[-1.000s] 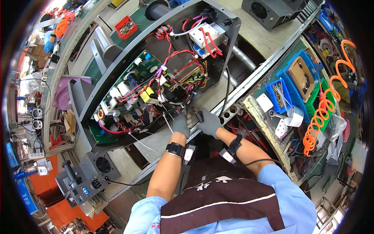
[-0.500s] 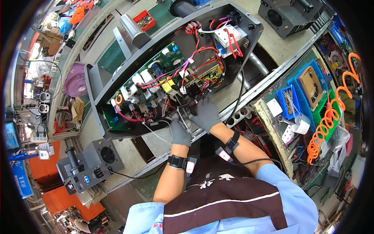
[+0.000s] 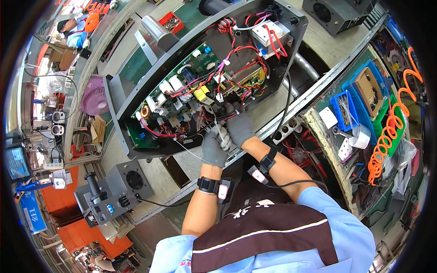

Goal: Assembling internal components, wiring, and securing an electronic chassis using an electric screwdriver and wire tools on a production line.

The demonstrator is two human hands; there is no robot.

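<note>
A person in a light blue shirt and dark brown apron (image 3: 268, 236) leans over a workbench, both forearms reaching up from the lower edge. Each wrist wears a black band with a small red and white tag. The left hand (image 3: 214, 148), in a grey glove, is curled narrow around a thin white wire (image 3: 219, 131). The right hand (image 3: 239, 127), also gloved in grey, sits just beside it with fingers bent down on the wire bundle at the lower edge of an open machine case (image 3: 132, 98); how tightly it grips cannot be told.

The dark grey case lies tilted across the bench. Inside it is a green circuit board (image 3: 182, 98) crossed by red, white and yellow wires, and a white block (image 3: 268, 32) at the far right end. A black cable (image 3: 287, 102) drapes over the case wall near the right hand.

To the right, blue bins (image 3: 348, 109) and a green bin hold small parts, beside a coiled orange hose (image 3: 391, 132). To the left, a grey box with a round fan grille (image 3: 120, 184) stands near, and a purple fan (image 3: 93, 93) farther off. A red tray (image 3: 171, 21) of parts sits at the far edge.
</note>
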